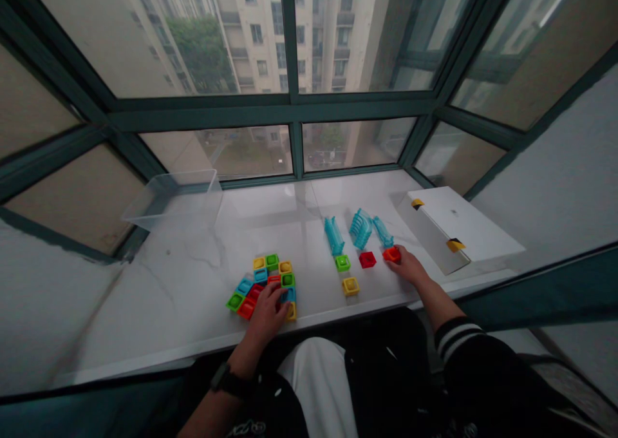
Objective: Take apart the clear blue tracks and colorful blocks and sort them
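My left hand rests on a cluster of coloured square blocks near the front edge of the white marble sill, fingers curled over a red block. My right hand pinches an orange-red block at the foot of a teal ramp piece. Two more teal ramp pieces lie beside it. A green block, a red block and a yellow block sit between my hands.
A clear plastic bin stands at the back left of the sill. A white cardboard box lies at the right. Window panes rise behind the sill. My lap is below the front edge.
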Demonstrator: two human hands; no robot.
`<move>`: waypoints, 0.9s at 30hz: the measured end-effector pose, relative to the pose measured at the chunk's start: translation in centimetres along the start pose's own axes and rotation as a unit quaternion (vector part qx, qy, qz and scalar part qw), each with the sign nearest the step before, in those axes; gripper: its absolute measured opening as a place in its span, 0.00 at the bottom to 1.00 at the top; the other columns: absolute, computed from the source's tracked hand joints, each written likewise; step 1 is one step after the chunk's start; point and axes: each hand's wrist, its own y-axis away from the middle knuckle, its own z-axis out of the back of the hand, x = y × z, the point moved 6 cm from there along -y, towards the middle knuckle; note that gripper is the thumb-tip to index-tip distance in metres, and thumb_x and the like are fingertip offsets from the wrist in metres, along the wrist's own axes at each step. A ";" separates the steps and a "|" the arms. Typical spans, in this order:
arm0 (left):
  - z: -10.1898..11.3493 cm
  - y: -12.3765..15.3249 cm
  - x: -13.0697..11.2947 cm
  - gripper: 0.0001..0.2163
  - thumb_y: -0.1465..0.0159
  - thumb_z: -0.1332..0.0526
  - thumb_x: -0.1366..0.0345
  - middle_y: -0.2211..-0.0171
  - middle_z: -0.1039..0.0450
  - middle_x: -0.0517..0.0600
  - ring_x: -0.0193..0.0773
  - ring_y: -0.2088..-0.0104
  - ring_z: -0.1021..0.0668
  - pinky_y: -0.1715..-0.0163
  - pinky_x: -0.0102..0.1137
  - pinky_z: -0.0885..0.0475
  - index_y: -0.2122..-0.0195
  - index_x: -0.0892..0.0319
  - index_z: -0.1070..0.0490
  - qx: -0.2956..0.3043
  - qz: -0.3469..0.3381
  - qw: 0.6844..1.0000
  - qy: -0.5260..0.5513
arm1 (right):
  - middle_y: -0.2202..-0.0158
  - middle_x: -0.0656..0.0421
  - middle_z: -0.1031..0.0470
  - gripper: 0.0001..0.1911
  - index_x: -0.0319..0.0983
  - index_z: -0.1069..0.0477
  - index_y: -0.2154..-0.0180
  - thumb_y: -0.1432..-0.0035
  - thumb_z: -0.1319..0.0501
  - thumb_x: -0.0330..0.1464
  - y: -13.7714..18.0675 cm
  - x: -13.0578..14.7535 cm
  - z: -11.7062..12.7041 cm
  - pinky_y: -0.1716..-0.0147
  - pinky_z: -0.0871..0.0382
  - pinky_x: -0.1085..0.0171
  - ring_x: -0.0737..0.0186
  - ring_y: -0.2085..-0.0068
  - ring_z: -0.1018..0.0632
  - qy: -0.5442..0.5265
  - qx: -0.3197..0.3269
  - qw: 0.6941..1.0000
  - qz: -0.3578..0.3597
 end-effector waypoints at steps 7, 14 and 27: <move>0.2 0.0 -0.3 0.14 0.35 0.36 0.62 0.41 0.29 0.57 0.52 0.39 0.26 0.36 0.52 0.29 0.49 0.55 0.21 -0.004 -0.009 1.000 0.007 | 0.48 0.43 0.20 0.36 0.35 0.37 0.36 0.39 0.36 0.47 0.1 0.2 0.0 0.52 0.27 0.56 0.45 0.50 0.18 -0.006 0.009 1.000 -0.003; 0.4 0.0 -0.6 0.13 0.35 0.35 0.63 0.41 0.28 0.57 0.52 0.39 0.25 0.36 0.52 0.29 0.50 0.55 0.21 -0.011 -0.010 1.000 0.004 | 0.49 0.43 0.19 0.34 0.36 0.35 0.37 0.39 0.35 0.46 0.2 0.4 0.1 0.53 0.27 0.57 0.45 0.50 0.18 -0.005 0.003 1.000 -0.008; 0.4 -0.1 -0.8 0.13 0.35 0.35 0.63 0.41 0.28 0.57 0.52 0.40 0.24 0.37 0.52 0.28 0.50 0.55 0.21 -0.004 -0.013 1.000 0.001 | 0.49 0.43 0.19 0.34 0.36 0.34 0.39 0.39 0.35 0.47 0.6 1.1 0.3 0.50 0.27 0.55 0.45 0.50 0.18 -0.014 -0.004 1.000 -0.015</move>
